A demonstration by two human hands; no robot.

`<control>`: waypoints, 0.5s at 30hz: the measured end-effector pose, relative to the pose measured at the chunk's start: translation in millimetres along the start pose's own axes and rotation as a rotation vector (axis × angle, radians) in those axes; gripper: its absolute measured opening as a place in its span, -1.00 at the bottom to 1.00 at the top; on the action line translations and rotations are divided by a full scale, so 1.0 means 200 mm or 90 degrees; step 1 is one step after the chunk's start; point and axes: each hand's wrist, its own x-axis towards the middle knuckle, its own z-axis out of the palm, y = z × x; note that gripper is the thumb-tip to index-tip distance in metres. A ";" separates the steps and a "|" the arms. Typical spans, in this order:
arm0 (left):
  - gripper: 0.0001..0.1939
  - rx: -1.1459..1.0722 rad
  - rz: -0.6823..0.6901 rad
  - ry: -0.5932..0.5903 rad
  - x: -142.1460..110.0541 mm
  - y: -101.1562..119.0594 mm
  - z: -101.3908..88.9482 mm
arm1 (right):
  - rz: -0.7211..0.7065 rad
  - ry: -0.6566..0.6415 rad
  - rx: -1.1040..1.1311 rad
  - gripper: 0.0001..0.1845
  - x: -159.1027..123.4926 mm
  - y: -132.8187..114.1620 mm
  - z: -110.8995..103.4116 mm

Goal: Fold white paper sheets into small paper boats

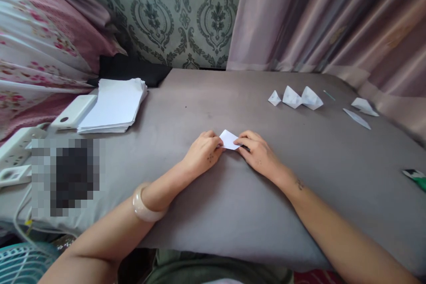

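Observation:
A small folded piece of white paper [229,140] is held between both hands over the middle of the grey cloth-covered table [213,204]. My left hand [206,150] pinches its left corner, with the fingers closed. At the opposite corner, my right hand [258,151] grips the paper between thumb and fingers. A narrow dark shape shows under the right fingers; I cannot make out what it is. The paper's underside is hidden.
Folded white paper shapes [293,97] stand at the back right, with a thin green stick [329,95] and more folded paper [356,118] beyond. A paper stack [111,104], a white box [75,112] and a power strip [16,146] lie left. A blue fan [25,259] is below.

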 end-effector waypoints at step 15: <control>-0.80 -0.103 -0.199 0.041 0.02 -0.03 0.01 | 0.218 0.060 0.075 -0.72 0.08 0.02 0.01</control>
